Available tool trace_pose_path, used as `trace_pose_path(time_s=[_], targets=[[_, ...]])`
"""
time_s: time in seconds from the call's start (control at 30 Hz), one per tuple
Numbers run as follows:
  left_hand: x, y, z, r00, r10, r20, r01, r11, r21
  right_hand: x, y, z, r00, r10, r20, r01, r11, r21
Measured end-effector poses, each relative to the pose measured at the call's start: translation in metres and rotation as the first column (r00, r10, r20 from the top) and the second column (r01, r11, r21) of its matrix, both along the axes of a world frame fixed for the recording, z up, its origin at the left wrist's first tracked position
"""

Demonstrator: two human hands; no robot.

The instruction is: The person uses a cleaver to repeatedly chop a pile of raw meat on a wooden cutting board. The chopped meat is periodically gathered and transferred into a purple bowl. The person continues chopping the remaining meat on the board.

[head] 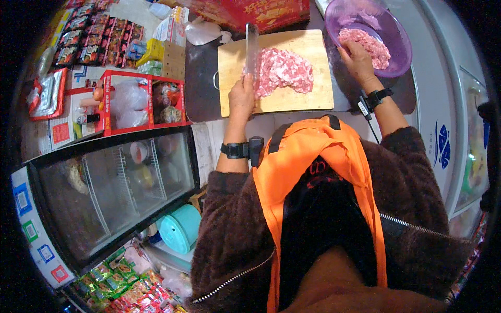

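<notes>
In my left hand (242, 94) is the handle of a cleaver (251, 49), its broad metal blade held on edge, pointing away from me. Close against the blade's right side lies a flat heap of minced raw meat (287, 72), pink with white fat. Under both is a pale wooden cutting board (235, 51). A purple plastic bowl (399, 43) at the upper right holds more minced meat (370, 47). My right hand (358, 60) grips its near left rim, thumb at the outer side and fingers over the edge beside the meat; the fingertips are partly hidden.
The dark counter (201, 94) carries a white plastic bag (203, 32) and a red printed box (270, 13) behind the board. A glass-topped display cooler (117, 187) stands to the left, below a red rack (150, 99). A white freezer (438, 101) flanks the right side.
</notes>
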State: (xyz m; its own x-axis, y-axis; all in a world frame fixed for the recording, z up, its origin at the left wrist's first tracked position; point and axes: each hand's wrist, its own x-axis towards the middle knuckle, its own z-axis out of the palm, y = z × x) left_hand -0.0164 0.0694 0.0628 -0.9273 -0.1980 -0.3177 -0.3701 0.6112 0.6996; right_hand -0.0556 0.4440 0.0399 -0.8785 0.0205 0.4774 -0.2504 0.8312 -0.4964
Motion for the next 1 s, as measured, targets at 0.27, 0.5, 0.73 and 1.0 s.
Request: trace_pose_path(time_s=[0.27,0.5,0.73,1.0], targets=[[0.005,0.004,0.002,0.997,0.026,0.077,-0.030,0.999,0.044,0.002,0.000,0.004,0.999,0.011,0.031,-0.011,1.000,-0.005],[0.008,0.011,0.001,0.982,-0.189,-0.016,0.183,0.967,-0.179,0.001,-0.001,0.001,0.999,0.026,-0.029,-0.026,1.000,-0.009],[0.009,0.001,0.006,0.997,-0.054,-0.047,0.050,0.996,-0.074,0.000,0.001,-0.003,0.999,0.024,-0.031,-0.025,0.999,-0.021],[0.012,0.009,0.009,0.996,-0.085,-0.033,0.082,0.994,-0.074,0.003,-0.001,0.003,0.999,0.003,0.033,-0.002,1.000,-0.026]])
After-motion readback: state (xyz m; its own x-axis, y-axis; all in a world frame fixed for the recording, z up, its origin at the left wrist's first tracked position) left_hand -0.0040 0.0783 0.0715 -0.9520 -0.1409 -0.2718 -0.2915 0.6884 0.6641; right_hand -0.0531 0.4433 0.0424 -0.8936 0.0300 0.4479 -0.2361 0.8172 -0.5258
